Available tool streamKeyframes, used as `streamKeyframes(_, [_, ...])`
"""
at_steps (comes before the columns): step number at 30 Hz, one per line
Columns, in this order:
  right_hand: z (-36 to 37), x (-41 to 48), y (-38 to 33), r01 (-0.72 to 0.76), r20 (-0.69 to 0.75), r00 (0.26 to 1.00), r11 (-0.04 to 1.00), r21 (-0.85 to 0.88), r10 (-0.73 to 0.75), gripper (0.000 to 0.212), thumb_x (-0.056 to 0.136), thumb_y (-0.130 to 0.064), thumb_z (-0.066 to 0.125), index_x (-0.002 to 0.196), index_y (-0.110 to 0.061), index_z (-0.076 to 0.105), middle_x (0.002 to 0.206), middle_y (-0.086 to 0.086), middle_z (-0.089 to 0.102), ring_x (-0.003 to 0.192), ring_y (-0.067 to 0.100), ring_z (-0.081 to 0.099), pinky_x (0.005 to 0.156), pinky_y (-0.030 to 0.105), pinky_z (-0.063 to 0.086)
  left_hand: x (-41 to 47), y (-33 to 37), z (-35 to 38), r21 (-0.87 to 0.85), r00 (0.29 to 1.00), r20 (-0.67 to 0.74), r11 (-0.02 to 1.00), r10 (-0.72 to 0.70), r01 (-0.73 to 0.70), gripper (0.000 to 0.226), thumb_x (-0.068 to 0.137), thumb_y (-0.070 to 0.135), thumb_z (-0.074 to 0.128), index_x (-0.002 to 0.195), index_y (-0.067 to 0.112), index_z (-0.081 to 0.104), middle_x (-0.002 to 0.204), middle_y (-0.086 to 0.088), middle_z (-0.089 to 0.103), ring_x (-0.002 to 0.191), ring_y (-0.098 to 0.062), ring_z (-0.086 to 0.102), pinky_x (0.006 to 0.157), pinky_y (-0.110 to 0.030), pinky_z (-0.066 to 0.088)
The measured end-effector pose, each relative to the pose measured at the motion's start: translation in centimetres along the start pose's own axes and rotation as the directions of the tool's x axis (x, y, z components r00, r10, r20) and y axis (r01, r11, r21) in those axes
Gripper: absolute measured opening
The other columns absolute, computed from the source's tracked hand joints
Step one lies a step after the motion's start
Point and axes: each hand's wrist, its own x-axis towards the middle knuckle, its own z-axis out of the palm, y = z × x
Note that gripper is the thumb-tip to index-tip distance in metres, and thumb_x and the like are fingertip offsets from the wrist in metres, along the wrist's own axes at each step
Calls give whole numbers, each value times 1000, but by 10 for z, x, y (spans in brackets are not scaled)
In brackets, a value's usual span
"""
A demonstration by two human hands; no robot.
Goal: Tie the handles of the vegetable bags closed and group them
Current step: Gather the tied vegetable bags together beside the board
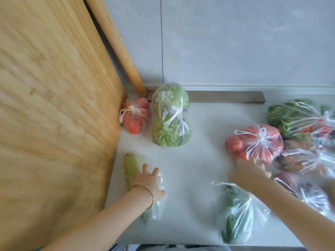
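Vegetable bags (304,160) – approx. halfway, judging by layout; most lie piled at right. Small tomato bag (135,115) and greens bag (170,115) are knotted, at back-left of worktop (199,156) by wooden board (54,105). Big tomato bag (257,142) knotted, not yet grouped w/ them. Cucumber bag (129,167) front-left: thin clear film, no knot visible. Left hand (148,182) rests on it, fingers spread. Right hand (252,169) fingers straight, touching big tomato bag – blurred.
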Motion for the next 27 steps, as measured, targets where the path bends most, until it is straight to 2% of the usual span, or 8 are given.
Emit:
streamKeyframes(5, [45, -6, 54, -156, 162, 978, 980, 128, 134, 122, 61, -78, 50, 143, -6, -4, 123, 18, 50, 102, 28, 57, 83, 34, 53, 6, -5, 9, -261, 988, -139, 965, -64, 26, 32, 84, 17, 50, 116, 17, 45, 121, -10, 36, 93, -29, 55, 88, -36, 49])
streamKeyframes(8, [60, -16, 46, -132, 210, 976, 910, 394, 50, 91, 77, -41, 65, 139, 0, 13, 99, 12, 55, 75, 20, 57, 63, 27, 52, 4, -12, 4, -327, 974, -217, 945, -72, -3, 27, 84, 5, 45, 110, 10, 50, 119, -12, 41, 96, -31, 56, 87, -35, 48])
streamKeyframes(12, [65, -25, 24, -53, 18, 998, 756, 653, 55, 40, 81, -12, 57, 119, -7, 43, 93, 9, 53, 82, 25, 51, 73, 32, 43, -5, -28, -15, -298, 916, -394, 954, -81, -44, 15, 81, 0, 43, 82, 15, 46, 94, -8, 40, 91, -30, 50, 75, -32, 42])
streamKeyframes(15, [57, -37, -6, 97, -68, 995, 662, 744, -69, 22, 78, -4, 51, 99, -7, 49, 76, 8, 54, 71, 25, 49, 66, 32, 42, -10, -44, -20, -293, 895, -426, 956, -129, -1, 18, 81, 1, 45, 94, 9, 56, 101, -11, 46, 90, -33, 54, 78, -34, 42])
streamKeyframes(18, [44, -54, -43, 264, -143, 960, 613, 745, -240, 20, 78, -6, 51, 97, -9, 51, 71, 4, 52, 65, 22, 47, 57, 26, 36, -13, -58, -21, -332, 873, -461, 943, -162, 0, 18, 81, 0, 47, 93, 5, 59, 108, -15, 49, 75, -27, 44, 69, -30, 37])
streamKeyframes(21, [39, -65, -87, 349, -144, 920, 598, 721, -364, 20, 79, -12, 50, 98, -16, 48, 73, -1, 52, 61, 16, 48, 51, 23, 37, -14, -68, -28, -273, 861, -492, 962, -130, -11, 24, 82, 3, 46, 101, 10, 59, 107, -13, 49, 81, -32, 50, 65, -31, 35])
streamKeyframes(24, [48, -67, -128, 395, -85, 858, 545, 740, -507, 36, 81, -19, 55, 116, -16, 45, 83, -1, 53, 68, 13, 50, 60, 25, 42, -17, -71, -38, -186, 869, -487, 983, -84, -9, 25, 81, 6, 50, 104, 11, 57, 108, -12, 47, 91, -33, 53, 65, -34, 35])
streamKeyframes(27, [67, -65, -149, 488, -100, 807, 561, 669, -582, 65, 80, -35, 65, 135, -25, 31, 121, 8, 44, 110, 20, 47, 96, 34, 41, -16, -75, -41, -156, 892, -444, 988, -83, 14, 22, 77, 4, 57, 99, 7, 56, 109, -11, 46, 90, -31, 55, 70, -37, 44])
